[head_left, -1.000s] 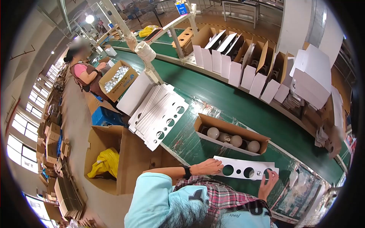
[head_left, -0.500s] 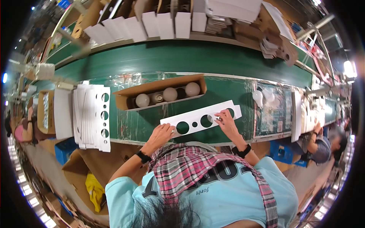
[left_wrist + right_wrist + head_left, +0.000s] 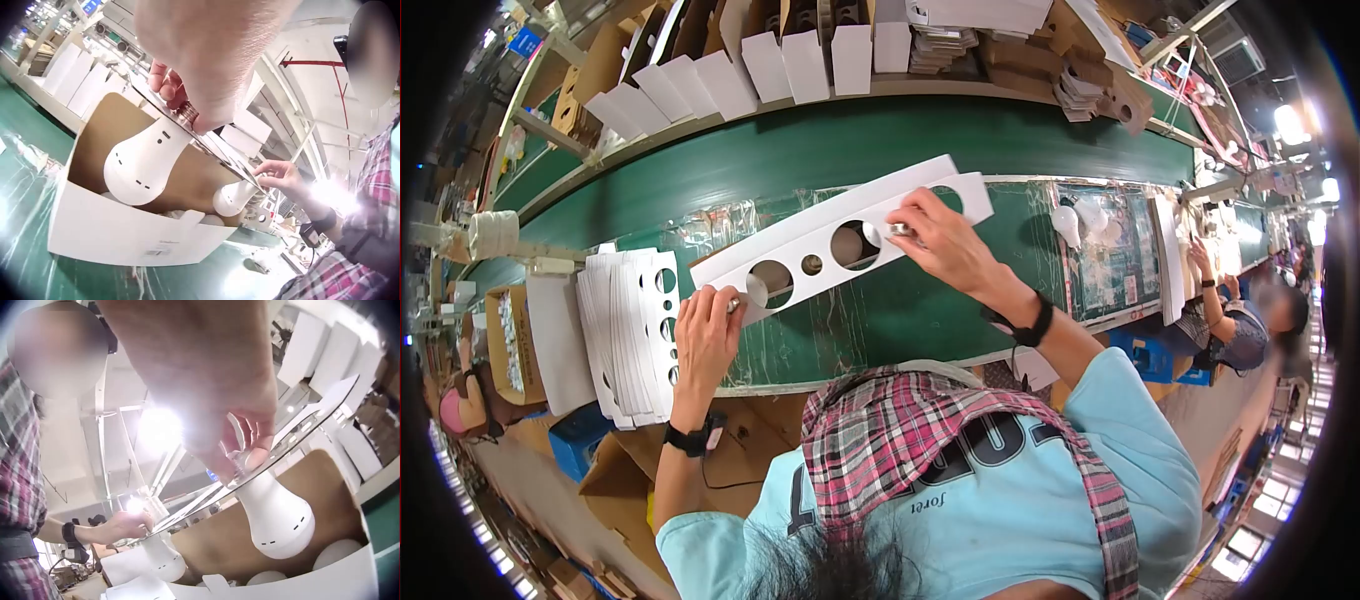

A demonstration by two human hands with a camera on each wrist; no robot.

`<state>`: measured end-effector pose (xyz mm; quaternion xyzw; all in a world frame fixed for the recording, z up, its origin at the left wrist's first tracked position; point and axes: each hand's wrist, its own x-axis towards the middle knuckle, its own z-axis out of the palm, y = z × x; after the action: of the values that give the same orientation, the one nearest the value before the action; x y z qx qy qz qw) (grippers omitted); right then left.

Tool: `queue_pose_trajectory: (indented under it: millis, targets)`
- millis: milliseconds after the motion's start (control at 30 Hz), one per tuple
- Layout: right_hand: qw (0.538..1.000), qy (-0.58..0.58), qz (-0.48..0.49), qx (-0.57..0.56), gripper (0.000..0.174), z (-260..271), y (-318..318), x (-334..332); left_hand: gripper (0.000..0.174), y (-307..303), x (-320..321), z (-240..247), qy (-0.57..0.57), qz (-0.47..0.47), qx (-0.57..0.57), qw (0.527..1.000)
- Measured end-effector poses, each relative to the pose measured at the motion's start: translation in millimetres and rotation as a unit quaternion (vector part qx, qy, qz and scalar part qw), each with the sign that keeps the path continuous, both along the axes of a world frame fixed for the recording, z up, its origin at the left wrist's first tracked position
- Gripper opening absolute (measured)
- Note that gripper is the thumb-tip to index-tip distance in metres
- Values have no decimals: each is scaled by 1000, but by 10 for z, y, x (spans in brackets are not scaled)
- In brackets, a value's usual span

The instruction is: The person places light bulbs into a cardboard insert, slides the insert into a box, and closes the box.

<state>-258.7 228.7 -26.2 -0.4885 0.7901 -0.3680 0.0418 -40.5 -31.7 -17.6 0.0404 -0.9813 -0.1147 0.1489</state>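
A white card strip with round holes [image 3: 810,287] lies slanted over the long box of bulbs, hiding most of it in the head view. At the strip's near left end, my left hand [image 3: 703,338] pinches the metal screw base of a light bulb [image 3: 140,165], whose white globe hangs below the card. Near the other end, my right hand [image 3: 945,248] pinches the base of a second light bulb [image 3: 281,522]. Both globes hang at the opening of the box [image 3: 125,234], white outside and brown inside. More white bulbs [image 3: 337,555] lie within it.
A stack of punched white cards [image 3: 615,340] is on the left of the green table. Loose bulbs [image 3: 1065,222] lie on the right. Beyond the green conveyor belt [image 3: 820,145], several open boxes [image 3: 780,70] line a shelf. Other people sit at both sides.
Both hands have carried the card strip and its bulbs forward from the near table edge to over the box. The strip now covers the bulbs that showed in the open box.
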Motion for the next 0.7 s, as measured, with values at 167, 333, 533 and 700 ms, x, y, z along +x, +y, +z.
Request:
queue_pose_trajectory:
  millis: [167, 333, 533, 700]
  targets:
    - [999, 2, -27, 36, 18, -265, -253, 16, 16, -261, -93, -166, -3, -18, -1, 1000]
    - [997, 19, -16, 73, 19, -199, -324, 184, 17, -490, -84, -290, -29, -34, 10, 999]
    - [995, -15, -23, 100, 17, -285, -280, 111, 19, -459, -73, -344, -55, -92, 18, 994]
    - [992, 19, 14, 127, 15, -346, -396, 99, 18, -568, -130, -496, -97, -89, 39, 991]
